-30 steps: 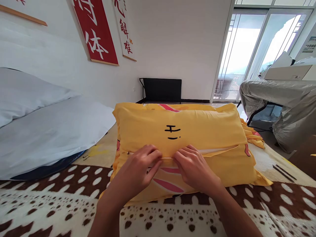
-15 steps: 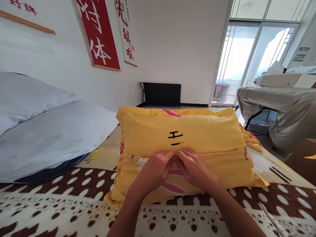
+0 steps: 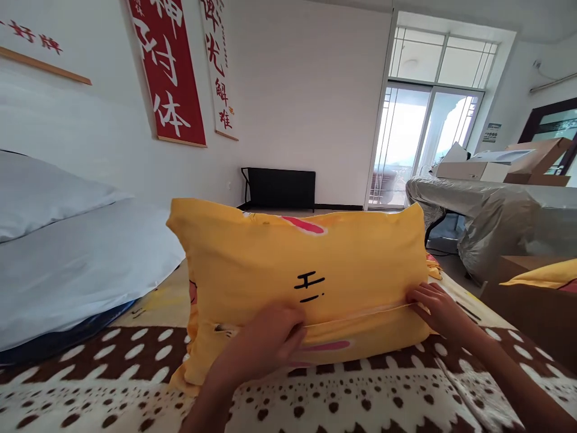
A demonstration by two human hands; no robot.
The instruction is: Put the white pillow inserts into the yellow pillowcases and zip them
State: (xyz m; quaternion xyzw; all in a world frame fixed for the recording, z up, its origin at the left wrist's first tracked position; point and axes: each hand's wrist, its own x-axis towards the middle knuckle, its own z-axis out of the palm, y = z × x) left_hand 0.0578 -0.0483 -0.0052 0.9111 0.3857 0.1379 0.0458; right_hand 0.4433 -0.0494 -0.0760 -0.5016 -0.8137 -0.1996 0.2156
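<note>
A yellow pillow [image 3: 356, 258] with black marks and pink shapes stands on its long side on the bed, leaning slightly. A seam-like opening runs across its lower part. Left of the middle, my left hand [image 3: 274, 334] is closed on the pillowcase at that seam; its fingertips are partly hidden and a little blurred. Toward the right end of the same seam, my right hand [image 3: 435, 307] pinches the pillowcase edge between thumb and fingers.
A brown and white patterned blanket [image 3: 342, 391] covers the bed. White pillows [image 3: 85, 264] are piled on the left. At right are a cardboard box [image 3: 518, 288] with yellow cloth [image 3: 545, 273] and a plastic-covered table [image 3: 487, 204] carrying boxes.
My hands were together at the middle of the seam. My right hand has moved right along it, and my left slightly left and down. The pillow's top edge has risen, and the view has shifted.
</note>
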